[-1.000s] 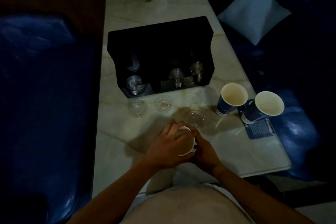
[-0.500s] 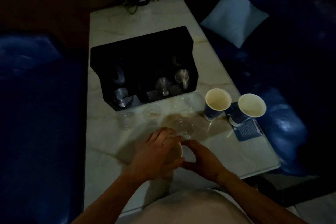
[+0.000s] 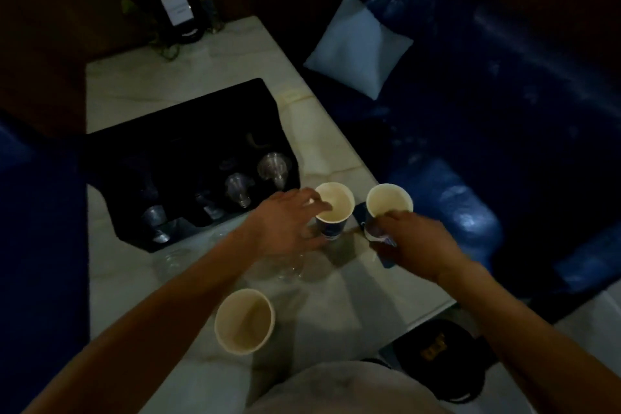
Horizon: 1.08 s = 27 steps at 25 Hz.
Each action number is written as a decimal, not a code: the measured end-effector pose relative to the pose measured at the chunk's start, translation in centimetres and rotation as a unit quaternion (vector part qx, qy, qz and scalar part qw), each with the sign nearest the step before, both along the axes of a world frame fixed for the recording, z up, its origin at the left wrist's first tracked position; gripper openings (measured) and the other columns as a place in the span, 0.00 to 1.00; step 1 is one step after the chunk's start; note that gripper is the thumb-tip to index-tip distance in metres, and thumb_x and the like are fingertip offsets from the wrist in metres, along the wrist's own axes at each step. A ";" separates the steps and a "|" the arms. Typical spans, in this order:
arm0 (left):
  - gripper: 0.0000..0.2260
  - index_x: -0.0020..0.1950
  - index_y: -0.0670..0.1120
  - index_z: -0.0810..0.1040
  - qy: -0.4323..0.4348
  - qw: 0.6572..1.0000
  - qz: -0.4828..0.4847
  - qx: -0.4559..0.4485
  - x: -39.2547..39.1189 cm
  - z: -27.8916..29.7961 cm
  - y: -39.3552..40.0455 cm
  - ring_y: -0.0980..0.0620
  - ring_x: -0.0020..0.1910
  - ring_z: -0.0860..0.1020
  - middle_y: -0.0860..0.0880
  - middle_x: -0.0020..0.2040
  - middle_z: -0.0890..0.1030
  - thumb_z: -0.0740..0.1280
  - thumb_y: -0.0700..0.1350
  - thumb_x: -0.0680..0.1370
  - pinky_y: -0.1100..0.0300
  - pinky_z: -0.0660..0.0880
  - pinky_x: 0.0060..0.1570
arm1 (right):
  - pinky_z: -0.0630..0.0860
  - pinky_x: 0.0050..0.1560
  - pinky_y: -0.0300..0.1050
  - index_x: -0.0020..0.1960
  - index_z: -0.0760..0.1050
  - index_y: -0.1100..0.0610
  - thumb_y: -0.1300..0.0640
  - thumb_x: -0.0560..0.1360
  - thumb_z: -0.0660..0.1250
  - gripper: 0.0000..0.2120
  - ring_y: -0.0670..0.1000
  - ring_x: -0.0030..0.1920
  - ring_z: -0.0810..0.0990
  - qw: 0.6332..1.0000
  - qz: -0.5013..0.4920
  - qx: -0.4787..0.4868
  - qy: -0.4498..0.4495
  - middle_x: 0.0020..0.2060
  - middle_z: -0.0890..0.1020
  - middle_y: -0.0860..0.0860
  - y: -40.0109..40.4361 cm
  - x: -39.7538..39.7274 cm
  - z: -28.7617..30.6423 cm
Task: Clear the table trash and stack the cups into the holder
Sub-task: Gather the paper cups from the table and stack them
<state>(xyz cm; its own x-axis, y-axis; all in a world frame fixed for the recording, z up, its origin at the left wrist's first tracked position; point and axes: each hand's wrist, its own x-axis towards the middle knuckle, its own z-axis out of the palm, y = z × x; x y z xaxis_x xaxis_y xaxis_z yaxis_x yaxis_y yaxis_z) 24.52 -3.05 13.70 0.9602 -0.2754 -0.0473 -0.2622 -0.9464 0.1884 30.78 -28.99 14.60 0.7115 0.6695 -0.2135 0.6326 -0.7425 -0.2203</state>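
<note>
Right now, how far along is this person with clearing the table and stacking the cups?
Early on. The black cup holder already contains some clear plastic cups. The left hand is reaching to one blue paper cup, the right hand to another. A third paper cup and loose clear plastic cups remain on the marble table.

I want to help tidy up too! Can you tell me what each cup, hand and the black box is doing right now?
Near paper cup: upright, looks empty, nobody touching it.
Middle paper cup: upright, left hand fingers on its rim.
Right paper cup: upright, right hand gripping its side.
Black holder: open, some clear cups inside.
Clear lids: loose on the table.
</note>
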 end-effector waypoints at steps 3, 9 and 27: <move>0.31 0.73 0.56 0.66 -0.010 1.000 0.007 0.016 3.5 -1.4 -0.7 0.46 0.69 0.68 0.47 0.72 0.68 0.64 0.66 0.73 0.47 0.69 0.65 | 0.72 0.60 0.55 0.70 0.65 0.43 0.40 0.73 0.67 0.27 0.55 0.67 0.70 0.998 -0.027 0.050 -0.025 0.70 0.70 0.48 -0.7 3.1 -0.6; 0.39 0.75 0.64 0.53 0.032 0.998 0.057 -0.006 5.6 -4.8 -2.2 0.46 0.74 0.58 0.49 0.76 0.58 0.66 0.70 0.68 0.42 0.66 0.67 | 0.54 0.72 0.68 0.74 0.44 0.34 0.31 0.65 0.69 0.47 0.61 0.77 0.45 0.999 -0.023 0.001 0.025 0.78 0.48 0.48 0.0 6.6 -4.3; 0.34 0.70 0.65 0.59 0.038 0.968 0.218 -0.120 2.8 -5.7 -4.3 0.43 0.65 0.66 0.51 0.69 0.62 0.71 0.58 0.68 0.45 0.76 0.54 | 0.76 0.58 0.63 0.73 0.55 0.36 0.43 0.70 0.71 0.37 0.59 0.72 0.58 0.997 -0.025 0.069 0.026 0.75 0.57 0.48 0.2 3.0 -7.4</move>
<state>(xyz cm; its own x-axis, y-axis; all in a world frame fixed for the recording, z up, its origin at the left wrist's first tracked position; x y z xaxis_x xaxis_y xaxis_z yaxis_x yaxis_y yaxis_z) 27.29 -7.39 8.01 0.9838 0.1428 -0.1081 0.1754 -0.8902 0.4204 33.80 -28.78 7.20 0.7355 0.6584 -0.1601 0.5798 -0.7338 -0.3542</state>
